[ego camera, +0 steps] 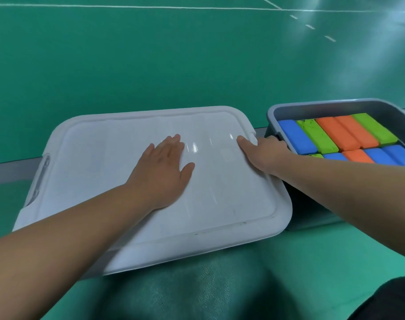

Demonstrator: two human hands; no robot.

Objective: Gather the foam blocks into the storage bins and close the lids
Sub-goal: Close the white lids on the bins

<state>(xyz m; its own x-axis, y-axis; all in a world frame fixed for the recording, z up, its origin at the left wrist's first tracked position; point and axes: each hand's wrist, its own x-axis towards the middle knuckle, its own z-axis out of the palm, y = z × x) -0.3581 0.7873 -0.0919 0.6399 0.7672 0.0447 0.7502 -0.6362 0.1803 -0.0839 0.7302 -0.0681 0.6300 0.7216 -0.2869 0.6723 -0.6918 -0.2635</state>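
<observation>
The white lid (104, 158) is being seated on its bin, which is almost wholly hidden beneath it. The left hand (164, 167) is laid flat on the lid's middle, fingers straight and close together, with nothing grasped. The right hand (263, 153) is set at the lid's edge, thumb laid on top and fingers apparently curled down over the rim, so that this edge is gripped. The step in hand is judged to be the pressing-home of this lid. It is best done if the flat left palm is used as a steadying weight while the edge under the right hand is pushed down until it is felt to seat. Pressure should then be carried round the rim, to the near corner below the right wrist and to the end out past the left hand's little finger, where a handle recess (41, 179) is seen; whether that end is caught cannot be told. The lid appears slightly skewed, so it may need to be squared first. Just beyond the right hand's knuckles the grey bin (312, 105) stands uncovered, packed with blue, green and orange foam blocks (344, 132); no lid for it is seen.
</observation>
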